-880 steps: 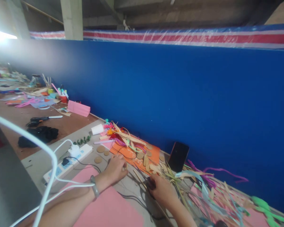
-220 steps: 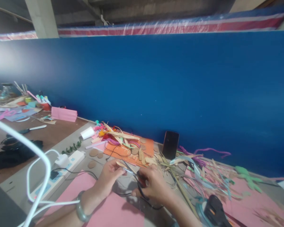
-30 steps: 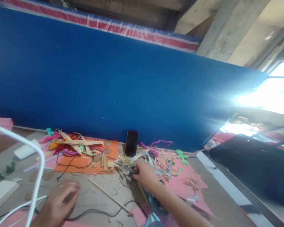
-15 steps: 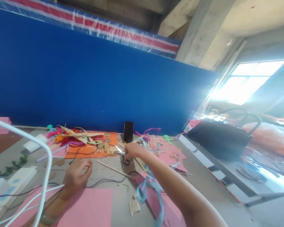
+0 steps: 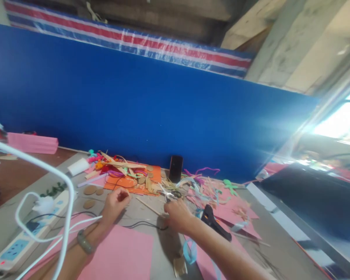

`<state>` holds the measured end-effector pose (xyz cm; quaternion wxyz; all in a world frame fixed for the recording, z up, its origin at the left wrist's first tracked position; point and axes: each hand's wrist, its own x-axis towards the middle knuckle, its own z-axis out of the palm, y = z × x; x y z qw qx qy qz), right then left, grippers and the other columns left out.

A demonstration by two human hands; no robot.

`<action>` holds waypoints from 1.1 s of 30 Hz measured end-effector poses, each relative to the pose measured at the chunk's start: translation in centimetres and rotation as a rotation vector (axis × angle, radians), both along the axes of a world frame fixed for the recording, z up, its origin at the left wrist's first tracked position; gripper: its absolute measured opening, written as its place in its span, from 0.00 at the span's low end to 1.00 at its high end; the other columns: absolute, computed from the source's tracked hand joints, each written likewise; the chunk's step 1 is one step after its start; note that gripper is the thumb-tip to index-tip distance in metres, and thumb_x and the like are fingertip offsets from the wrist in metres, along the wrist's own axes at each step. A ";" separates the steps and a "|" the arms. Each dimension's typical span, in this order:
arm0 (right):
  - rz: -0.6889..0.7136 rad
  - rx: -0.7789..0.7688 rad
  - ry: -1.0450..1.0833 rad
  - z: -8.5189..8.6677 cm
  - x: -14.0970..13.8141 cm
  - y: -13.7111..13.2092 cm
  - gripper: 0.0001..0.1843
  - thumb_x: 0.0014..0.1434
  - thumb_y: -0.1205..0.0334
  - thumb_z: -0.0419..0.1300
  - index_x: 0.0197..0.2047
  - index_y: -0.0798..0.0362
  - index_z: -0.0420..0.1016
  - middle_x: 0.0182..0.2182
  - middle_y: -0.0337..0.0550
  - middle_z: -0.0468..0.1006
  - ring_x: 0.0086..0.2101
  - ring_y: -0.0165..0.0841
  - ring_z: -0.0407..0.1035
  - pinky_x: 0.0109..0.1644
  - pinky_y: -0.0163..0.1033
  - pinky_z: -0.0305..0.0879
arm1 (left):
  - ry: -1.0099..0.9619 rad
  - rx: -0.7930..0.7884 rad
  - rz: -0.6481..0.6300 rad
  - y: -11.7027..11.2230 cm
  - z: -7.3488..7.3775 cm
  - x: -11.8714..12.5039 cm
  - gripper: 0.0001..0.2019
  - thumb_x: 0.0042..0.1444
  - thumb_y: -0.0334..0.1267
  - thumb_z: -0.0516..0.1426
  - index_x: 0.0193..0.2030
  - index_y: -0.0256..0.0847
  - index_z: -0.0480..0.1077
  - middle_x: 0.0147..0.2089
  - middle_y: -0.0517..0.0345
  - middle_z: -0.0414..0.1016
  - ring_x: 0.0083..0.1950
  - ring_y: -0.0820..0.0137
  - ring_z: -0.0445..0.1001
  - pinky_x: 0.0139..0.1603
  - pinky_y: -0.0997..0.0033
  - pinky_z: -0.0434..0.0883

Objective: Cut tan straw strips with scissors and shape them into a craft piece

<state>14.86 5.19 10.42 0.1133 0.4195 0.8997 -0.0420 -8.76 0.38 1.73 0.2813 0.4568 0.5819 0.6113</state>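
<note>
My left hand point(image 5: 116, 205) is closed in a pinch above the table, left of the thin wooden stick point(image 5: 148, 206). Whatever its fingertips hold, if anything, is too small to make out. Curled with the knuckles up, my right hand point(image 5: 179, 216) is just on the near side of the scissors point(image 5: 167, 191). Their blades are spread and point away to the left; the dark handles are partly behind my fingers. I cannot tell whether those fingers touch a handle or hold something. A black glue gun point(image 5: 217, 224) shows beside my right forearm, partly covered by it.
A phone point(image 5: 175, 168) leans against the blue partition point(image 5: 151, 105). Colourful craft scraps lie on orange paper point(image 5: 156, 173) and pink paper point(image 5: 125, 249). A power strip point(image 5: 17, 249) and a white cable point(image 5: 67, 186) are on the left; blue ribbon point(image 5: 189, 251) lies near my right forearm.
The view has turned left. My right hand has drawn back toward me from the scissors, which stay near the phone. My left hand's fingers have curled into a pinch. The glue gun has come into sight.
</note>
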 end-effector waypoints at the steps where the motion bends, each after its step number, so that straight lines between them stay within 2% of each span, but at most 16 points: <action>1: -0.011 0.012 -0.011 -0.8 -0.2 0.1 0.09 0.52 0.65 0.61 0.35 0.60 0.79 0.36 0.60 0.81 0.42 0.48 0.74 0.47 0.45 0.61 | -0.066 -0.012 0.000 0.1 0.2 0.0 0.09 0.41 0.41 0.62 0.25 0.38 0.69 0.22 0.64 0.70 0.24 0.74 0.68 0.27 0.77 0.65; 4: -0.037 0.025 -0.008 -2.2 -0.6 0.9 0.09 0.56 0.68 0.56 0.33 0.60 0.78 0.34 0.61 0.81 0.40 0.47 0.75 0.45 0.44 0.62 | -0.194 -0.051 -0.018 0.3 0.7 0.0 0.10 0.41 0.42 0.62 0.26 0.38 0.70 0.22 0.64 0.69 0.24 0.75 0.67 0.28 0.77 0.64; 8: -0.055 0.029 0.048 -2.3 -0.5 2.0 0.11 0.58 0.72 0.50 0.34 0.58 0.74 0.32 0.54 0.80 0.36 0.40 0.75 0.39 0.38 0.61 | -0.323 -0.115 -0.021 0.1 1.0 0.6 0.11 0.41 0.43 0.63 0.27 0.37 0.72 0.23 0.63 0.70 0.25 0.75 0.67 0.29 0.77 0.64; 9: -0.062 0.024 0.114 -2.2 -0.5 2.1 0.11 0.60 0.72 0.48 0.36 0.57 0.72 0.31 0.51 0.79 0.34 0.37 0.74 0.37 0.37 0.60 | -0.357 -0.138 -0.033 0.0 1.0 0.8 0.12 0.41 0.43 0.64 0.28 0.37 0.73 0.23 0.62 0.71 0.25 0.76 0.67 0.29 0.77 0.64; 11: -0.083 -0.023 0.381 -2.2 -0.8 2.3 0.11 0.63 0.70 0.45 0.37 0.55 0.68 0.28 0.44 0.76 0.29 0.32 0.70 0.34 0.34 0.59 | -0.423 -0.190 -0.079 -0.3 1.0 1.4 0.13 0.41 0.43 0.65 0.30 0.37 0.74 0.24 0.62 0.71 0.24 0.76 0.67 0.27 0.78 0.63; 14: -0.126 -0.221 0.887 -2.9 -2.2 2.1 0.07 0.62 0.63 0.49 0.32 0.53 0.64 0.21 0.34 0.66 0.24 0.27 0.61 0.29 0.32 0.56 | -0.468 -0.245 -0.190 -0.7 0.7 2.2 0.12 0.43 0.43 0.65 0.31 0.37 0.74 0.21 0.64 0.69 0.21 0.78 0.64 0.24 0.79 0.60; 16: -0.170 -0.418 1.052 -3.7 -3.6 1.6 0.09 0.57 0.57 0.57 0.32 0.53 0.65 0.18 0.29 0.59 0.20 0.26 0.54 0.25 0.31 0.50 | -0.434 -0.240 -0.260 -0.8 0.3 2.6 0.12 0.44 0.43 0.65 0.30 0.36 0.74 0.21 0.63 0.68 0.21 0.78 0.63 0.24 0.79 0.60; 18: -0.210 -0.587 1.143 -4.5 -4.8 1.2 0.14 0.51 0.52 0.63 0.31 0.54 0.67 0.16 0.27 0.56 0.19 0.24 0.50 0.23 0.31 0.46 | -0.368 -0.222 -0.303 -0.8 -0.2 2.8 0.12 0.45 0.44 0.65 0.30 0.35 0.74 0.22 0.62 0.69 0.22 0.78 0.64 0.25 0.78 0.60; 22: -0.226 -0.768 1.263 -5.7 -5.7 0.6 0.17 0.49 0.50 0.65 0.26 0.55 0.68 0.17 0.30 0.61 0.20 0.23 0.52 0.23 0.31 0.47 | -0.288 -0.207 -0.333 -0.7 -0.9 2.9 0.14 0.45 0.45 0.65 0.28 0.34 0.74 0.21 0.62 0.68 0.24 0.76 0.64 0.25 0.77 0.60; 27: -0.323 -0.892 1.258 -6.6 -5.1 0.5 0.18 0.53 0.48 0.62 0.26 0.53 0.64 0.15 0.26 0.52 0.17 0.22 0.46 0.21 0.31 0.43 | -0.301 -0.250 -0.364 -1.3 -0.5 3.5 0.15 0.46 0.47 0.65 0.28 0.34 0.73 0.20 0.63 0.66 0.23 0.77 0.62 0.25 0.77 0.57; 30: -0.300 -0.876 1.211 -6.6 -4.8 0.7 0.18 0.55 0.46 0.59 0.27 0.53 0.63 0.16 0.27 0.52 0.18 0.23 0.47 0.21 0.31 0.44 | -0.294 -0.267 -0.368 -1.6 0.2 3.7 0.16 0.47 0.48 0.64 0.28 0.34 0.71 0.21 0.62 0.67 0.23 0.77 0.62 0.25 0.77 0.57; 33: -0.211 -0.733 1.136 -5.7 -4.2 1.3 0.21 0.61 0.44 0.51 0.27 0.52 0.63 0.18 0.29 0.55 0.19 0.25 0.51 0.23 0.31 0.48 | -0.291 -0.294 -0.341 -1.6 1.1 3.5 0.17 0.47 0.50 0.64 0.26 0.35 0.70 0.20 0.63 0.65 0.22 0.77 0.61 0.24 0.77 0.57</action>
